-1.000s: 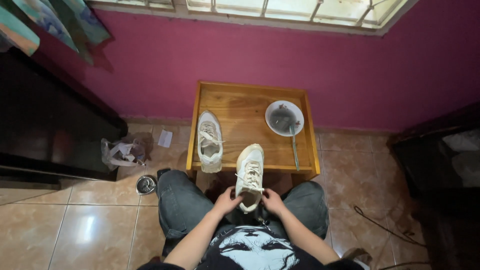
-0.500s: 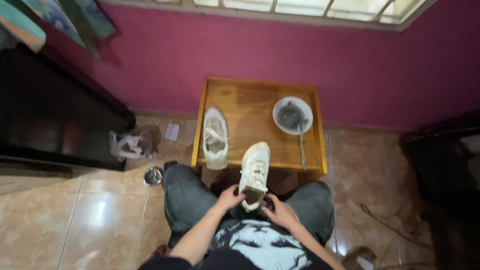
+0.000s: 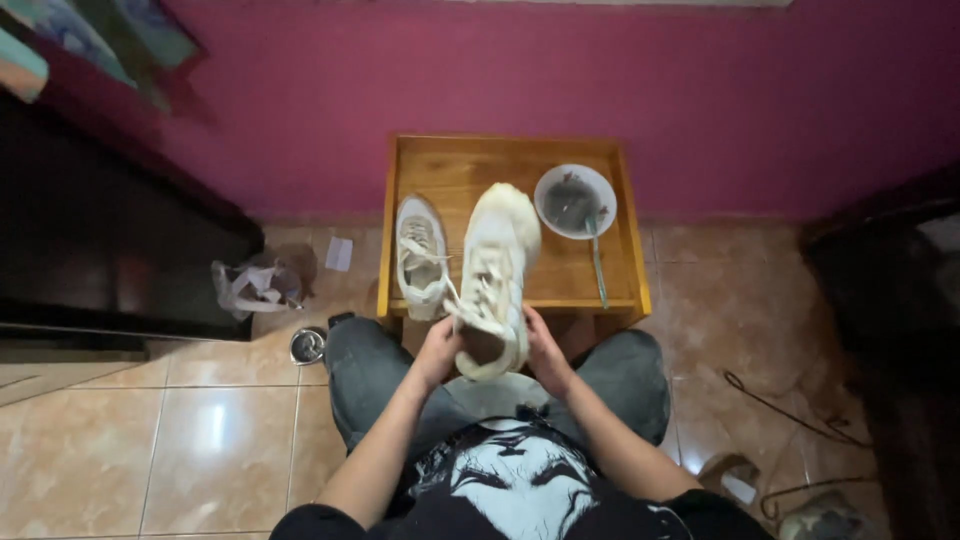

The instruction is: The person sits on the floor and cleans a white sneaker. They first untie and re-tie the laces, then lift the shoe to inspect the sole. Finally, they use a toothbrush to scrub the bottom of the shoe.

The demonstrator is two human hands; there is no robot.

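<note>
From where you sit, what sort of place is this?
Most likely a room in a home. A person sits on a tiled floor by a magenta wall, at a low wooden table bearing a shoe and a bowl, both hands holding another shoe.

- We see a small pale paper slip (image 3: 339,253) lying flat on the tiled floor (image 3: 150,440), by the wall left of the tabletop (image 3: 455,165).
- We see a crumpled whitish plastic bag (image 3: 250,287) on the floor, left of that slip.
- We see no screens or signs.
</note>
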